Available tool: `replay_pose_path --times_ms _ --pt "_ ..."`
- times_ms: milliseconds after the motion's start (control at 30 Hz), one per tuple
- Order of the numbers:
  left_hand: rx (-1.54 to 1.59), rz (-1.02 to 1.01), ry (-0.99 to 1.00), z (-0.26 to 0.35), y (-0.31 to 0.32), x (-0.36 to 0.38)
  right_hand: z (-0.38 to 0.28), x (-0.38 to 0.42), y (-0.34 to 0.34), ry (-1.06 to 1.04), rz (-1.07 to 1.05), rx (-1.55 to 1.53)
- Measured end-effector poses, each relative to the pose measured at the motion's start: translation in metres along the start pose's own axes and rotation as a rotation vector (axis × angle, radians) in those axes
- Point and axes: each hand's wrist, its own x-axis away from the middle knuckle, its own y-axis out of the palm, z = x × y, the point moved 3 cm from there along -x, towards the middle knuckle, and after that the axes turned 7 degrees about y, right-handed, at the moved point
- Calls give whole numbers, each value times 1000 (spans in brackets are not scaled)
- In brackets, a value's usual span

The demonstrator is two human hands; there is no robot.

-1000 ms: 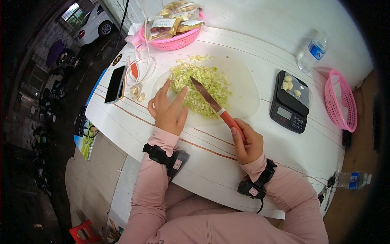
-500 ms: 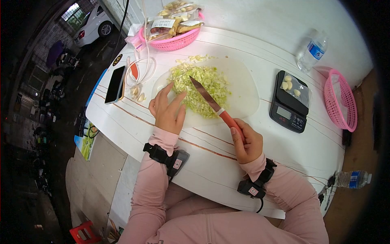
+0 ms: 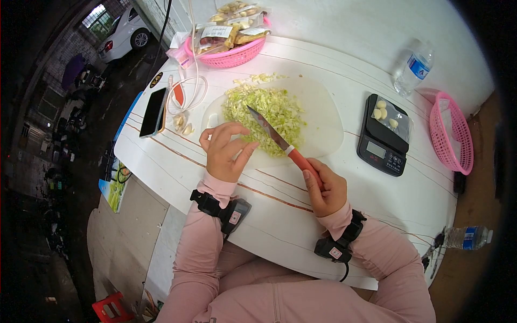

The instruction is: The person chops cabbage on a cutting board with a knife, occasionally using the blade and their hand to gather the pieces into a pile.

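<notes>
My right hand [image 3: 327, 188] is wrapped round the orange-red handle of a knife [image 3: 274, 135]. Its blade points up and left over a heap of chopped pale green vegetable [image 3: 269, 107], which looks like cabbage. The heap lies on a translucent white cutting board [image 3: 323, 116]. At the board's front left edge, my left hand [image 3: 226, 153] has its fingers apart and curved, with nothing in them, close beside the heap. Some paler chopped bits [image 3: 261, 78] lie along the board's far edge.
Left of the board are garlic cloves [image 3: 183, 125], a phone [image 3: 154, 113] and a white cable [image 3: 202, 86]. A pink basket of bagged food [image 3: 231, 56] stands behind. To the right are a black scale [image 3: 383, 134] bearing peeled cloves, a water bottle [image 3: 414, 69] and another pink basket [image 3: 466, 132].
My left hand has drawn slightly back from the heap, its fingers curling more. The knife tip has shifted a little to the left and down.
</notes>
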Motion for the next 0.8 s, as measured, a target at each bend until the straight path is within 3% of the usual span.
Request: replay_pose_path --times_ms 200,500,800 --pt "26 -88 -66 7 1 -4 -2 0 -1 62 -32 9" --pt "-63 -160 63 7 3 0 -3 0 -2 60 -23 6" --pt "-84 -167 -127 11 7 -5 -4 -1 -2 82 -42 -6"
